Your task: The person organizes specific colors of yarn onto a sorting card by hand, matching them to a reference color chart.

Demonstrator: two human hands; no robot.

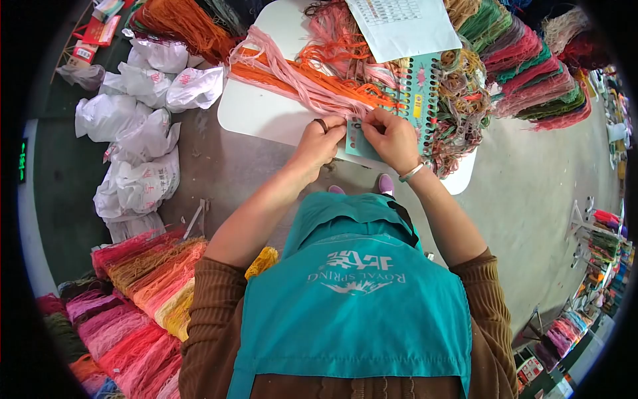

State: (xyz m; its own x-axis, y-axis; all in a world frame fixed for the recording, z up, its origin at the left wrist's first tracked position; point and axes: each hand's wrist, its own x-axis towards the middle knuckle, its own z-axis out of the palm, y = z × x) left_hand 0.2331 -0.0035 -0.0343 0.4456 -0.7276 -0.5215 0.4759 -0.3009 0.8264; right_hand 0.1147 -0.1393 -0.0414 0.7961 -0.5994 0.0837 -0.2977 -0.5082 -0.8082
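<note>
My left hand [323, 143], a ring on one finger, is closed at the lower left edge of a teal punched card [418, 86]. My right hand [393, 138] pinches close beside it, over the card's lower left part. Pink thread [292, 83] runs from the upper left down to the fingers of both hands. Orange thread [269, 68] lies along the pink and reaches the card's left row of holes. Mixed-colour threads [458, 106] hang in loops from the card's right side. The exact grip at the fingertips is too small to make out.
The card lies on a white table [259, 113]. A printed sheet [404, 26] is at its far edge. Thread bundles [531, 73] hang at the upper right, others [146, 286] at the lower left. White plastic bags [143, 133] are piled at the left.
</note>
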